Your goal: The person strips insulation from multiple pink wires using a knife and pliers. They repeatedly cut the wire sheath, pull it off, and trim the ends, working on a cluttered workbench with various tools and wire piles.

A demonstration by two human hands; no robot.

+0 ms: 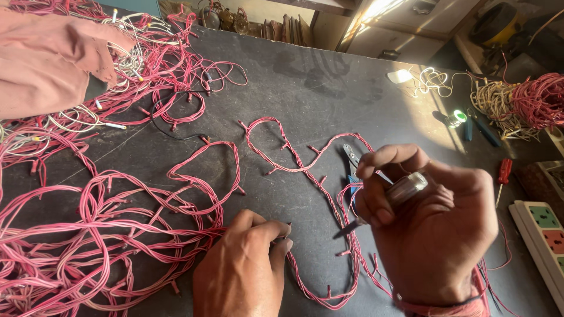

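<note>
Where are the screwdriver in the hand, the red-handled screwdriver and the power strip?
screwdriver [405, 189], head view, clear handle.
red-handled screwdriver [504, 171], head view, red handle.
power strip [543, 235], head view, white top face.

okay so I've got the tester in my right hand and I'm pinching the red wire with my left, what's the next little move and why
Probably bring the tester's tip down to the spot the left hand is pinching on the red wire string. The right hand holds the tip just above the table, a short way right of those fingers and not touching the wire.

red twisted wire string [294, 167], clear-handled screwdriver [388, 199]
</note>
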